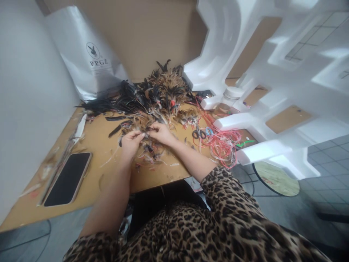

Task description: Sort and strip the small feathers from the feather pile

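Note:
Both hands meet over a small pile of brown and dark feathers (148, 151) near the front of the wooden table (109, 171). My left hand (132, 142) is pinched closed, thumb against fingers. Right beside it, my right hand (160, 133) is closed in a pinch too. What lies between the fingertips is too small to make out. Behind the hands spreads a large heap of black feathers (133, 96) and brown feathers (171, 85). Scissors (199, 134) with dark handles lie to the right of my right hand, beside a tangle of pink strings (223, 143).
A phone (68, 180) lies at the table's left. A silver bag (92, 54) stands at the back left. Large white foam pieces (272, 120) jut over the right side, near a lidded jar (233, 94). A round stool (278, 178) stands at the lower right.

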`<state>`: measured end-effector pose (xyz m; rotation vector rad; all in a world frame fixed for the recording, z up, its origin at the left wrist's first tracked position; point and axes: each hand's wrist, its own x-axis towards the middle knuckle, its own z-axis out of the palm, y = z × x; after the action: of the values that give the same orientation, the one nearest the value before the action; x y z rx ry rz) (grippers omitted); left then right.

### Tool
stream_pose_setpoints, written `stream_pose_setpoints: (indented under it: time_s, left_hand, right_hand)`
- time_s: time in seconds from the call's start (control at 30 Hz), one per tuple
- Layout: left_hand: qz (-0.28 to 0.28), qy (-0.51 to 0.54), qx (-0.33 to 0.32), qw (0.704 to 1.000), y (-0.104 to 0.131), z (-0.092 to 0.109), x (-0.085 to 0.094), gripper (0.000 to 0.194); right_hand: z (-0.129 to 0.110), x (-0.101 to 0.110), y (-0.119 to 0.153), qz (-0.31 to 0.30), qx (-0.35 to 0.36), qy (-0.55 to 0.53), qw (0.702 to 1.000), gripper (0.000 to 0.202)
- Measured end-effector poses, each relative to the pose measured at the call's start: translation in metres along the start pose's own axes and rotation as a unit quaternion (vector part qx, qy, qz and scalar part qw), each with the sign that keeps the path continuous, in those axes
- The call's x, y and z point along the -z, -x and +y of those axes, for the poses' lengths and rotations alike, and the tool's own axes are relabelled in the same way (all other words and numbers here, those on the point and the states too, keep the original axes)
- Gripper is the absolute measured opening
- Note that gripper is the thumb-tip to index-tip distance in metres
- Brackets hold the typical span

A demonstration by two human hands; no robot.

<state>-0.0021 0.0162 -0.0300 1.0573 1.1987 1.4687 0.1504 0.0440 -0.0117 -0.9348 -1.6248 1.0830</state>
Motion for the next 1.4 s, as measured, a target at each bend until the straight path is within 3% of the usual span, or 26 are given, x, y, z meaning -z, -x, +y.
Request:
stream_pose_setpoints:
  time_s: [0.1,0.17,0.3,0.5,0.67,1.1,1.4]
  left_hand:
    - [-0.038,0.066,0.027,0.997,0.001,0.003,0.0,0.02]
    - [-0.068,0.119,0.046,0.99,0.002,0.006,-0.002,0.021]
    - [-0.097,0.164,0.061,0.98,0.004,0.01,-0.005,0.023]
    - [-0.048,0.054,0.012,0.997,0.005,0.008,-0.004,0.02]
    - [-0.038,-0.011,-0.015,0.999,0.007,0.01,-0.006,0.021]
    - [-0.073,-0.018,0.011,0.997,0.007,0.011,-0.005,0.027]
    - [-0.077,-0.015,0.012,0.997,0.01,0.015,-0.006,0.027]
  right_hand:
    - [0.002,-0.003,0.0,-0.041,-0.08,-0.128,0.988,0.023]
    - [0.003,-0.007,0.001,-0.067,-0.123,-0.231,0.963,0.026]
    - [0.003,-0.013,0.002,-0.088,-0.156,-0.352,0.919,0.031]
    - [0.001,-0.01,0.001,-0.017,-0.129,-0.199,0.971,0.022]
    - [-0.004,-0.003,-0.003,-0.003,-0.07,-0.116,0.991,0.016]
    - [-0.001,0.004,-0.005,-0.042,-0.047,-0.078,0.995,0.017]
    - [-0.008,0.006,-0.001,-0.092,-0.084,-0.096,0.988,0.017]
